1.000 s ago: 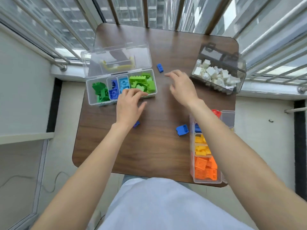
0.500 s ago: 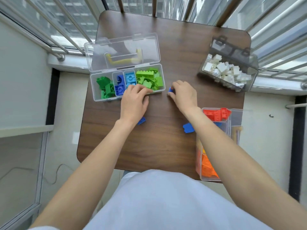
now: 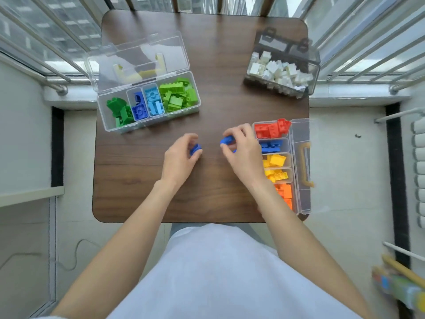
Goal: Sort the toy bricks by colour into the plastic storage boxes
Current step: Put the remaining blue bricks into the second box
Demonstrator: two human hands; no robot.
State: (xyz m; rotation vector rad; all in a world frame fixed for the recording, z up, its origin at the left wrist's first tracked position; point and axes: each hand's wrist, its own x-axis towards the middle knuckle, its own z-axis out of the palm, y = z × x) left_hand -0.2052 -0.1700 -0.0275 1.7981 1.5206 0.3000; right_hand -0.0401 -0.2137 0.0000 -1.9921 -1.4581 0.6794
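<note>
My left hand (image 3: pixel 181 155) is closed on a dark blue brick (image 3: pixel 195 149) just above the middle of the brown table (image 3: pixel 138 180). My right hand (image 3: pixel 243 150) pinches another dark blue brick (image 3: pixel 227 140) beside the right clear box (image 3: pixel 301 166), whose compartments hold red, dark blue, yellow and orange bricks. A further bit of blue shows under my right palm. The left clear box (image 3: pixel 108 125), lid open, holds dark green, dark blue, light blue and light green bricks.
A third clear box (image 3: pixel 315 72) with several white bricks stands at the table's far right corner. Window railings run along the far side and both flanks. My white-clothed lap fills the bottom of the view.
Both hands pulled back from the left box toward the table's middle. Each now grips a dark blue brick that earlier lay loose on the table. The camera view shifted too.
</note>
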